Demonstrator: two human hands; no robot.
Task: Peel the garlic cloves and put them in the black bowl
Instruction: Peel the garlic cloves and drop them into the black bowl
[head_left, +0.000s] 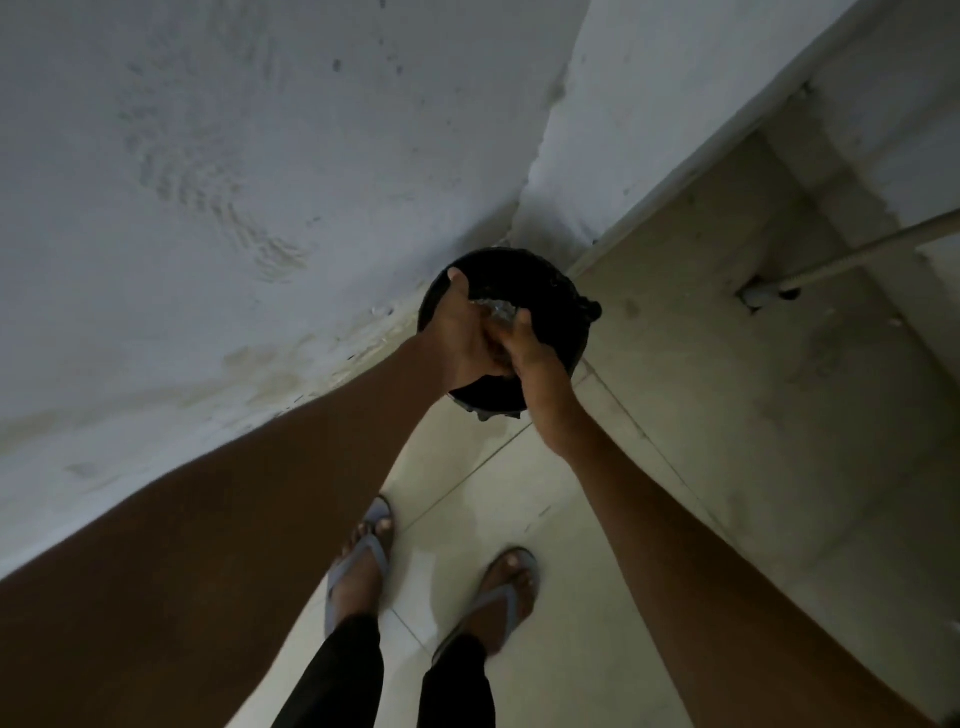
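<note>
A round black container (558, 291), seemingly lined with a black bag, stands on the floor in the corner of two walls. Both my hands are held together right above its opening. My left hand (460, 332) and my right hand (537, 366) are cupped against each other, fingers curled. Between their fingertips shows a small pale, crinkly bit of material (500, 312); it is too dim to tell whether it is garlic skin or a clove. No whole garlic cloves can be made out, and the hands hide much of the container's inside.
A stained white wall (208, 208) runs along the left, another wall (623, 130) behind the container. My feet in grey sandals (358, 561) (501, 592) stand on pale floor tiles. A metal pipe (857, 254) crosses a recess at the right.
</note>
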